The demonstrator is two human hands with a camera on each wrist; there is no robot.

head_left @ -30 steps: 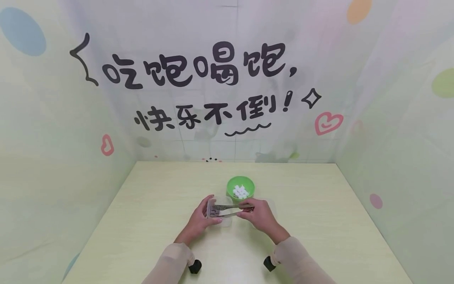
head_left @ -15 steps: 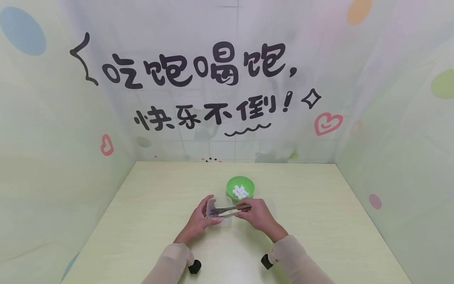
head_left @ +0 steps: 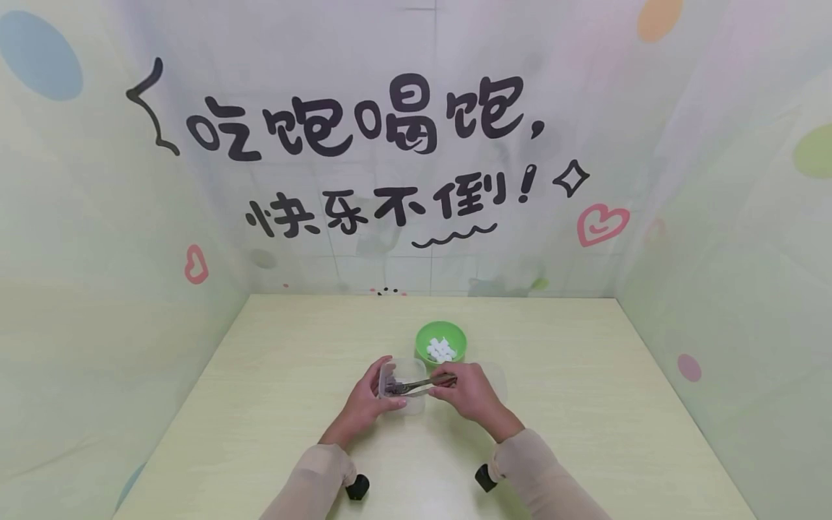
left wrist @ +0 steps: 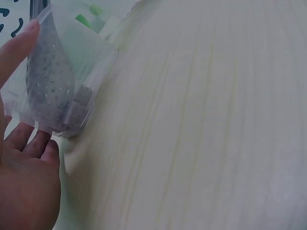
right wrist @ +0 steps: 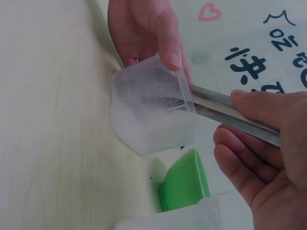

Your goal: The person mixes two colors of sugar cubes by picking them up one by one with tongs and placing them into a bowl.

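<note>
My left hand (head_left: 365,403) grips a clear plastic container (head_left: 411,409), tipped so its mouth faces right. Small dark purplish cubes (left wrist: 76,112) lie at its bottom, seen through the wall in the left wrist view. With my right hand (head_left: 479,399) I hold metal tongs (right wrist: 240,120) by their arms. The perforated end of the tongs (left wrist: 50,72) is inside the container, against or close to the cubes; whether it pinches one cannot be made out. Just behind the container stands a green bowl (head_left: 427,334) with several white cubes (head_left: 442,351) in it.
A flat translucent piece (head_left: 497,381), perhaps a lid or another container, lies partly behind my right hand on the pale wooden table (head_left: 273,383). Printed fabric walls (head_left: 429,274) enclose the table at the back and both sides.
The tongs' arms have come closer together, and their end has dipped lower in the container. My right hand has shifted slightly left. The left hand and container stay put.
</note>
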